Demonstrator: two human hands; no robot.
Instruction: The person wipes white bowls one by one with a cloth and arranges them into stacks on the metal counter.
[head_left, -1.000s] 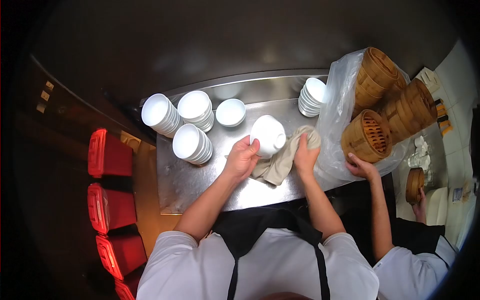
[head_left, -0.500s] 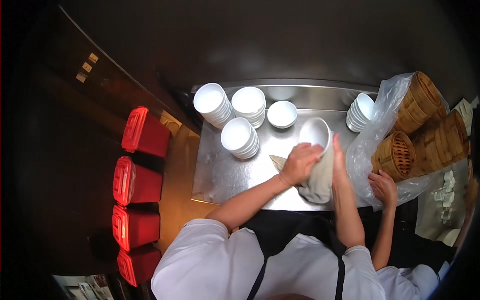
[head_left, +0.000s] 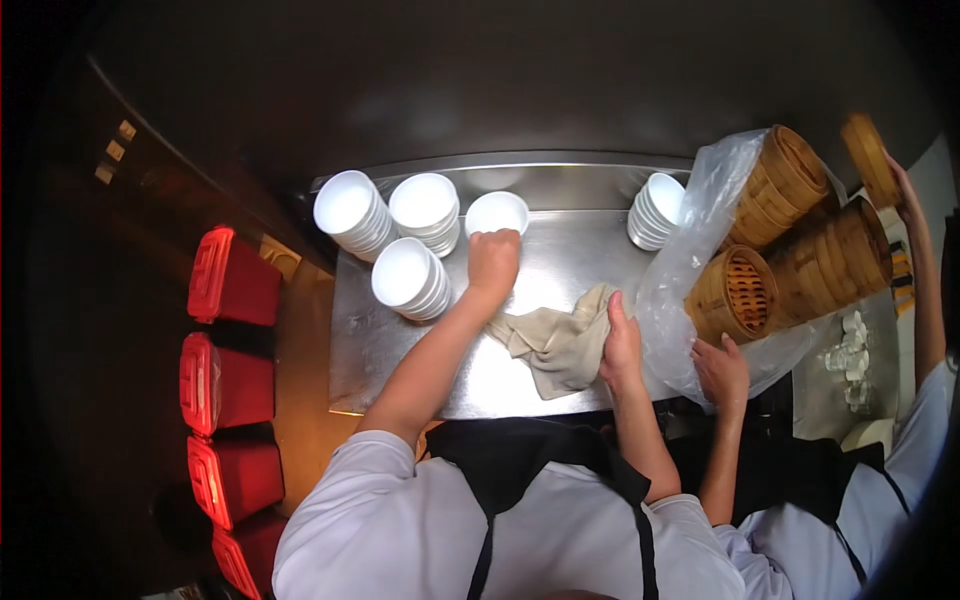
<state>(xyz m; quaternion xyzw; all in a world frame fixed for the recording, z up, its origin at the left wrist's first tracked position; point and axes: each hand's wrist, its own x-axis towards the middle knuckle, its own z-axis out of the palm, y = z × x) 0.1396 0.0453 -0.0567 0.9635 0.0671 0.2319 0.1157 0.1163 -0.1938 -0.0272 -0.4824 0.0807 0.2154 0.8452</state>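
Observation:
My left hand (head_left: 495, 262) is closed at the near rim of a white bowl (head_left: 497, 212) at the back of the steel table; whatever lies under that bowl is hidden. In my right hand (head_left: 622, 342) is one end of a beige cloth (head_left: 553, 350), thumb pointing up. The rest of the cloth is spread in folds over the metal between both hands. Three stacks of white bowls stand left of my left hand: a back-left stack (head_left: 352, 212), a back-middle stack (head_left: 425, 212) and a front stack (head_left: 410, 280).
Another bowl stack (head_left: 657, 212) is at the back right. Bamboo steamers (head_left: 735, 295) sit on clear plastic (head_left: 668, 330). A co-worker's hand (head_left: 722, 375) touches the front steamer; their other hand lifts a steamer piece (head_left: 870, 160). Red lidded bins (head_left: 235, 280) line the left.
My left hand has moved left and back with the white bowl, away from the cloth. The cloth, earlier wrapped at the bowl, now lies on the table in my right hand.

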